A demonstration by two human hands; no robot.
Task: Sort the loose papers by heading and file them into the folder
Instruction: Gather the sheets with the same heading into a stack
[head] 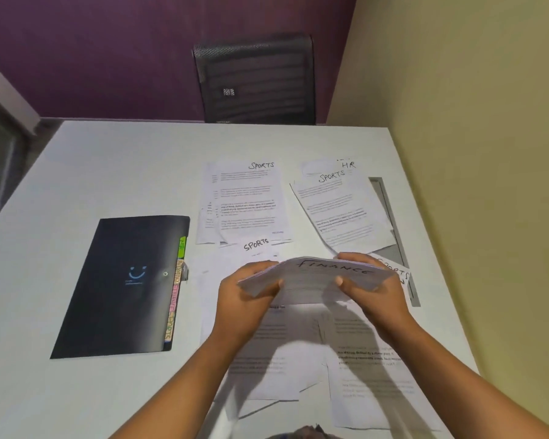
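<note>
Head view: I'm holding paper stack (324, 280), FINANCE sheet on top, lifted over table (76, 172). Clamping its side edges with left grip (248, 296) and right grip (373, 289), thumbs on top, likely squaring it for reading headings. Beyond grips, SPORTS pile (248, 204) lying beside second pile (343, 207). Unsorted loose sheets (298, 353) spreading beneath. Closed folder (124, 286) lying well left of left grip, tabs (175, 299) facing stack.
</note>
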